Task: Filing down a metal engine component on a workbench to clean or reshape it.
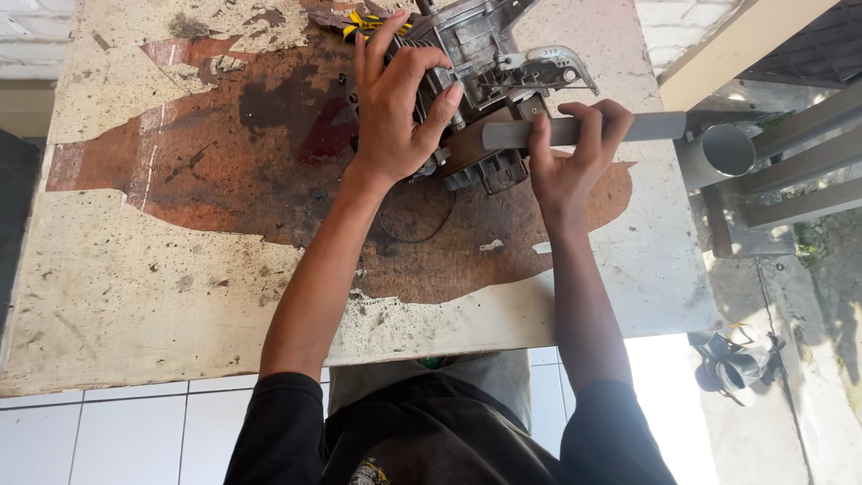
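Note:
A grey metal engine block [489, 63] with cooling fins lies on a worn, stained wooden tabletop [135, 269]. My left hand [395, 108] rests on top of the block, fingers spread over its finned side and gripping it. My right hand [570, 157] is closed around a flat grey bar [646, 127] that lies level and points to the right, its left end against the lower part of the block. A thin black ring [422, 229] lies on the table just under my left wrist.
Pliers with yellow-and-black handles [359, 22] lie behind the block. The table's right edge is close to my right hand; beyond it stand a grey pipe end [727, 151] and metal rails. White floor tiles and a dark sandal [732, 359] are below.

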